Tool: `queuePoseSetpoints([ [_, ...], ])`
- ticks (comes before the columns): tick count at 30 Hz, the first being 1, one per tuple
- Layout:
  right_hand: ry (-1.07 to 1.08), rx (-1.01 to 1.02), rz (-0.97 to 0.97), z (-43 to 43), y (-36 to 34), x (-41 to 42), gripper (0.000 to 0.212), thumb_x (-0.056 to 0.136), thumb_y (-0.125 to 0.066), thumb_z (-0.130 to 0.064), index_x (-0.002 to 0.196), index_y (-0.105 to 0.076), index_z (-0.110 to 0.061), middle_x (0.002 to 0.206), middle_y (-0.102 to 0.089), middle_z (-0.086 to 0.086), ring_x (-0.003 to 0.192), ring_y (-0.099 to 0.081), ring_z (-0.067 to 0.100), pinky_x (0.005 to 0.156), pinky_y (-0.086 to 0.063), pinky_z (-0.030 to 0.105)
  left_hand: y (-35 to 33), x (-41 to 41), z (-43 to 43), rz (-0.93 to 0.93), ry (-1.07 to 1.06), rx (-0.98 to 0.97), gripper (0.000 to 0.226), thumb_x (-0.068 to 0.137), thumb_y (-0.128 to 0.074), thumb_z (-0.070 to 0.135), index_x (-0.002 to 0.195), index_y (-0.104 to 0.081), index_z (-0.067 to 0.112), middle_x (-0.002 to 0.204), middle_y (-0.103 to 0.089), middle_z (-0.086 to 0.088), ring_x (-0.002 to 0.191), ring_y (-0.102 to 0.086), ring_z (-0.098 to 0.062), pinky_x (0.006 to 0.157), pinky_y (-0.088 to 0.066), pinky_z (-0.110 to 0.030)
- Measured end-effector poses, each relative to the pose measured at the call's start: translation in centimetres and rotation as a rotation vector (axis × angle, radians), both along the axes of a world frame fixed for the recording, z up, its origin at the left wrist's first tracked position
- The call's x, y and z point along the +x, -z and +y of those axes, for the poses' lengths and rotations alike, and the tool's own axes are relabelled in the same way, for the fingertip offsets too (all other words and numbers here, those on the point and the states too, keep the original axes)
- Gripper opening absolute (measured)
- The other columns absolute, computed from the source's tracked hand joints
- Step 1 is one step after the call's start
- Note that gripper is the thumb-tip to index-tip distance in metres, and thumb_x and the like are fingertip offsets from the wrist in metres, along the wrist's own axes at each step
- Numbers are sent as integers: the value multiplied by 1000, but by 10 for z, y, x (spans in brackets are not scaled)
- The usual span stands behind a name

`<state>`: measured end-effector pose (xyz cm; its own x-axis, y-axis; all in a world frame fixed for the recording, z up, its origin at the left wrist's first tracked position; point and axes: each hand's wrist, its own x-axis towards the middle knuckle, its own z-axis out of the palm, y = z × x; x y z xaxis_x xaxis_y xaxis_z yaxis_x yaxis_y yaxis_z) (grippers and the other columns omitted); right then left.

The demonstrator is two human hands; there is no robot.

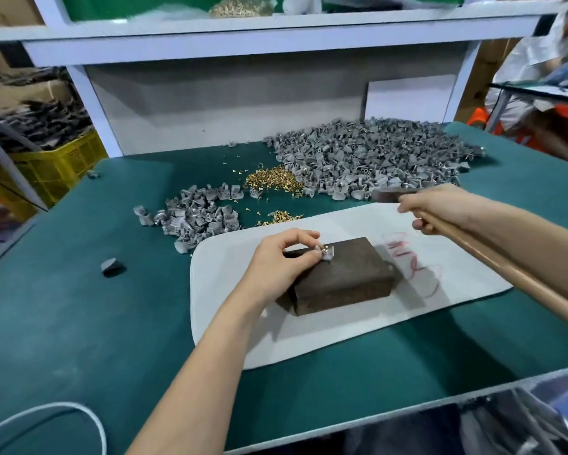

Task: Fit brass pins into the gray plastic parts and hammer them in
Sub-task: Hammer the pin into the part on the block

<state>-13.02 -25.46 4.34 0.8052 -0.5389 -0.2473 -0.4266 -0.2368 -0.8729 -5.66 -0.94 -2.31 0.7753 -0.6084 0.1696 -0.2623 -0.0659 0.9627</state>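
Observation:
My left hand (281, 257) pinches a small gray plastic part (327, 254) with a brass pin (325, 247) standing in it, held on top of a dark metal block (345, 277). My right hand (440, 205) grips a hammer by its wooden handle (512, 274); the hammer head (389, 194) is raised above and to the right of the block. A big heap of gray parts (374, 156) lies at the back right, a smaller heap (194, 215) at the left, and loose brass pins (272, 180) lie between them.
The block sits on a white mat (341, 330) over a green table (79, 307). One dark part (112, 267) lies alone at the left. A white cable (62, 418) loops at the near left. White shelf posts stand behind; a yellow crate (46, 169) is far left.

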Motion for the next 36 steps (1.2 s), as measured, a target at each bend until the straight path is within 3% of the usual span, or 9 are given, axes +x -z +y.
queuePoseSetpoints([
  [2,-37,156,-148,12,-22,-9,8,84,-60,-2,80,-55,-8,51,-45,2,32,-41,7,30,-30,12,0,1,0,23,21,-9,19,83,-69,6,73,-66,21,111,-67,6,100,-63,-4,90,-49,-22],
  [7,-275,-73,-67,64,-52,-31,20,89,-61,-18,79,-62,-1,57,-61,7,36,-45,10,34,-35,17,0,0,-1,60,40,-22,15,83,-67,2,79,-66,15,104,-67,6,87,-63,4,82,-46,-8],
  [14,-367,-280,6,106,-44,-32,9,95,-50,-12,88,-51,-8,53,-50,7,30,-43,13,32,-35,20,3,0,-1,54,37,-26,11,85,-64,-1,90,-65,9,93,-67,6,77,-61,8,75,-46,-8],
  [21,-379,-485,30,116,-31,-24,21,93,-48,-12,74,-41,-7,52,-44,9,24,-34,14,29,-31,20,1,-1,0,34,56,-31,21,85,-63,-2,77,-60,17,82,-64,2,72,-59,4,69,-45,-9],
  [25,-302,-376,-134,111,-31,-14,45,79,-60,1,55,-25,-13,37,-24,-7,30,-24,18,35,-27,20,0,-1,-1,75,56,-30,22,85,-64,-1,76,-62,19,87,-67,3,77,-61,-1,75,-47,-15],
  [29,-278,-491,-80,114,-22,-5,24,70,-67,-2,54,-49,-6,33,-44,-8,30,-31,15,33,-26,15,-1,-3,-1,99,64,-38,19,85,-64,-1,76,-63,16,85,-67,6,71,-60,4,70,-47,-10],
  [32,-315,-607,-11,122,-10,-3,21,71,-73,-15,57,-58,-8,54,-66,-2,41,-42,12,38,-31,21,-4,-4,0,129,71,-50,17,85,-64,0,77,-63,14,77,-65,6,61,-58,7,62,-44,-8],
  [33,-318,-641,-10,124,-8,-2,20,72,-72,-16,60,-60,-6,59,-66,0,46,-43,12,41,-31,19,-4,-4,0,141,71,-55,16,85,-64,0,77,-63,13,76,-65,7,60,-58,7,61,-44,-7],
  [36,-291,-678,-17,125,-6,0,15,73,-70,-13,79,-70,0,36,-50,-13,39,-48,2,39,-32,13,-4,-4,1,173,68,-65,13,84,-65,-1,77,-65,10,77,-66,7,60,-59,7,61,-44,-7],
])
